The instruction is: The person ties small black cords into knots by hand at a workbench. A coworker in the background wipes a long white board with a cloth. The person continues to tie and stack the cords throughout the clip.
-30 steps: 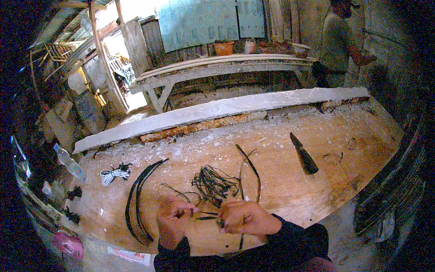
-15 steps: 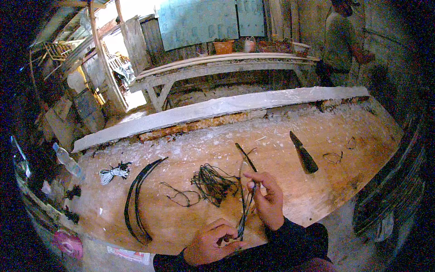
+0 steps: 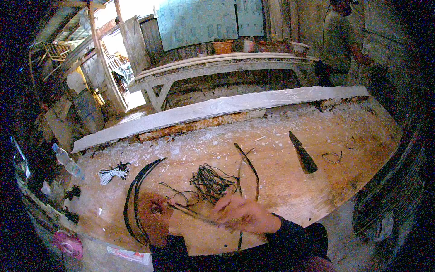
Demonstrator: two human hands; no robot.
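Note:
A dark, thin strip [image 3: 195, 213] stretches between my two hands above the wooden tabletop. My left hand [image 3: 156, 220] is closed on its left end, beside a pair of long curved black strips [image 3: 132, 195]. Around the other end, my right hand [image 3: 247, 215] has its fingers bent, smeared by motion. Just beyond the hands lies a tangled bundle of thin dark cords [image 3: 212, 182], with a loose loop of cord [image 3: 183, 195] to its left. Another black strip [image 3: 253, 170] lies on the table past my right hand, partly covered by it.
A dark knife-like blade [image 3: 303, 154] lies to the right, near a small wire loop [image 3: 333, 157]. At left are a white cord bundle [image 3: 113, 173] and a plastic bottle [image 3: 68, 161]. A pale beam [image 3: 217, 108] edges the table's far side. A person [image 3: 339, 43] stands back right.
My left hand has moved left and up, and my right hand down and left. The held strip has swung from upright to slanting between them; a black strip now lies on the table.

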